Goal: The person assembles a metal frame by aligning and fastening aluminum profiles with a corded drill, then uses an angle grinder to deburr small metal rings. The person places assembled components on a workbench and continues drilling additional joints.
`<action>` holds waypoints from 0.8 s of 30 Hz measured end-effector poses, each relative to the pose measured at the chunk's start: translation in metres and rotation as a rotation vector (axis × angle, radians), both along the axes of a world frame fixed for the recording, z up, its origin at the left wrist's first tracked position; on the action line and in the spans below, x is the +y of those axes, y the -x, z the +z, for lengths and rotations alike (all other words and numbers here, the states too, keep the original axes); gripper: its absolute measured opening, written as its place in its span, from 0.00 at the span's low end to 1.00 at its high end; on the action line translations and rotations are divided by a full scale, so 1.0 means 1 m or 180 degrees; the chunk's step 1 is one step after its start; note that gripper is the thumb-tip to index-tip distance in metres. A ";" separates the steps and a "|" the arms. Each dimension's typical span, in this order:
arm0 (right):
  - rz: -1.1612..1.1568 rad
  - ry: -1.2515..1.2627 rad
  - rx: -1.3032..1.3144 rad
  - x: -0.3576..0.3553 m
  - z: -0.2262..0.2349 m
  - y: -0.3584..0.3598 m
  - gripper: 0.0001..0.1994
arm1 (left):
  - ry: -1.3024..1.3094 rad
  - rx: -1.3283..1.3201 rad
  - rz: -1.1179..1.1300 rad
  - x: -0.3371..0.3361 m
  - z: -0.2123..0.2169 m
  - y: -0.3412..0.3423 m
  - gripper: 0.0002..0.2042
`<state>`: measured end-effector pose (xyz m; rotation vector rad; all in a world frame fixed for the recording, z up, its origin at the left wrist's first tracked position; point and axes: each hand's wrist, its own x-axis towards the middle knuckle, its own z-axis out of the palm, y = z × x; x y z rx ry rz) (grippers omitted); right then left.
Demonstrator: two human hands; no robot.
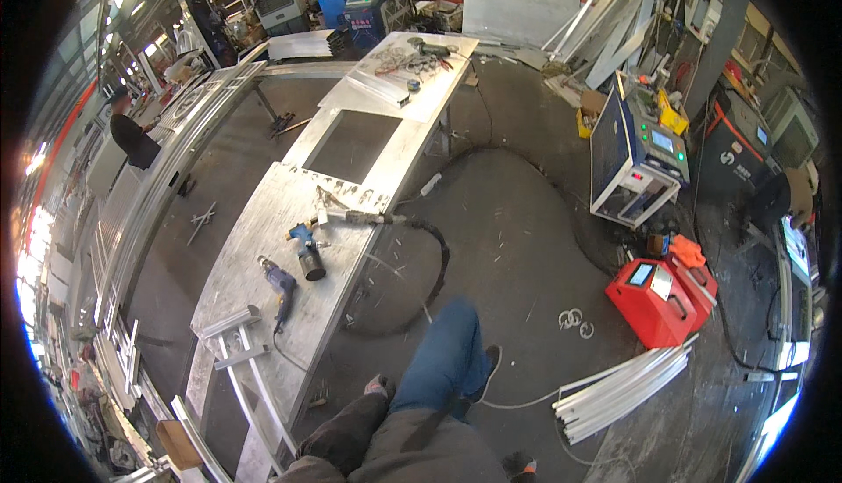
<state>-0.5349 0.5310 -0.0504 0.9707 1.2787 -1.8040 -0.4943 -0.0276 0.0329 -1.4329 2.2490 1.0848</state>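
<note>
My left hand, in a grey glove with reddish patches, hangs beside my left thigh, near the edge of a long metal-topped table. Its fingers are too small to make out. At the lower edge, a bit of my right hand shows past my jacket, with an orange patch on it; its fingers are mostly hidden. On the table lie a blue power drill with a cord, a blue air tool with a black cup, and a torch-like tool on a thick black hose. A ladder-like aluminium frame rests at the near end.
To the right stand a red machine and a white-and-blue cabinet with a screen. White metal profiles lie bundled on the floor near several pale rings. The black hose loops across the floor. Another person stands far left beside long metal rails.
</note>
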 end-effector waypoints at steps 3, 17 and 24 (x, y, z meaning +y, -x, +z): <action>-0.0032 -0.0070 -0.0250 -0.028 0.004 0.064 0.09 | 0.0198 0.0065 -0.0067 0.006 -0.006 0.033 0.15; 0.0306 -0.0826 0.0971 -0.176 0.108 0.477 0.15 | -0.0519 -0.0142 -0.0038 -0.107 -0.081 0.382 0.18; 0.1455 -0.0751 0.0740 -0.218 0.093 0.637 0.16 | -0.1149 0.0961 0.2017 -0.152 -0.064 0.486 0.14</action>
